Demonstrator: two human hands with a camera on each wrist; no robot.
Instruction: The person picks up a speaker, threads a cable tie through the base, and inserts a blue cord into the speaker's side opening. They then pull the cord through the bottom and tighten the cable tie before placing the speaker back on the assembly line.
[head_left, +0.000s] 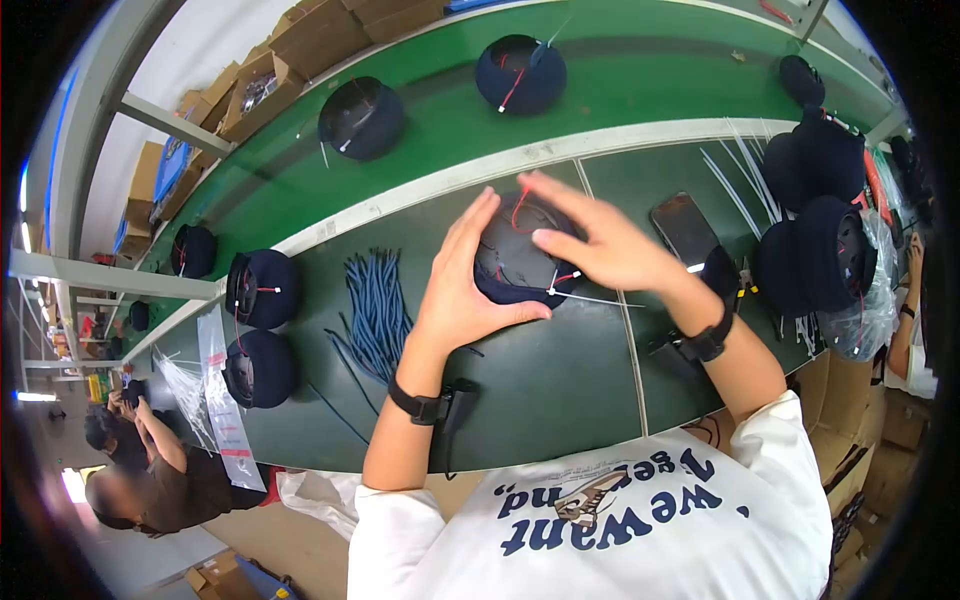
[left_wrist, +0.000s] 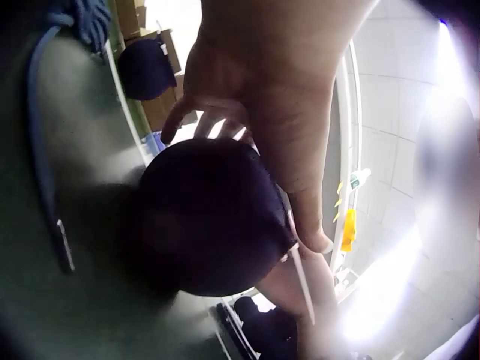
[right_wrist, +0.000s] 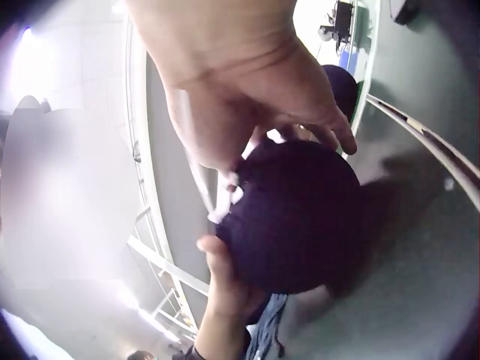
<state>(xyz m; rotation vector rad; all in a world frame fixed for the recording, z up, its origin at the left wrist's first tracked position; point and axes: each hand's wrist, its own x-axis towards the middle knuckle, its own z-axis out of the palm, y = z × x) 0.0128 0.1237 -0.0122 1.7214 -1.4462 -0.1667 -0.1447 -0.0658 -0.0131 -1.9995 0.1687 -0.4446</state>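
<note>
A dark navy round shell (head_left: 510, 255) with a grey hollow interior stands on the green table, its opening facing the head camera. My left hand (head_left: 458, 275) cups its left side, thumb along the near rim. Over its right side my right hand (head_left: 615, 245) spreads straight, slightly blurred fingers, the thumb above the opening. A red wire (head_left: 518, 212) rises near the right fingertips; whether they touch it I cannot tell. At the near rim are a white connector (head_left: 552, 292) and a white cable tie (head_left: 600, 299). Both wrist views show the shell's outside (left_wrist: 214, 217), (right_wrist: 292, 217).
Blue cords (head_left: 375, 310) lie left of the shell. A phone (head_left: 684, 226), pliers (head_left: 742, 282) and more shells (head_left: 815, 255) are on the right. Other shells (head_left: 262, 370) stand left, and two (head_left: 362, 118), (head_left: 521, 75) stand beyond the pale ledge (head_left: 440, 180). People are at both sides.
</note>
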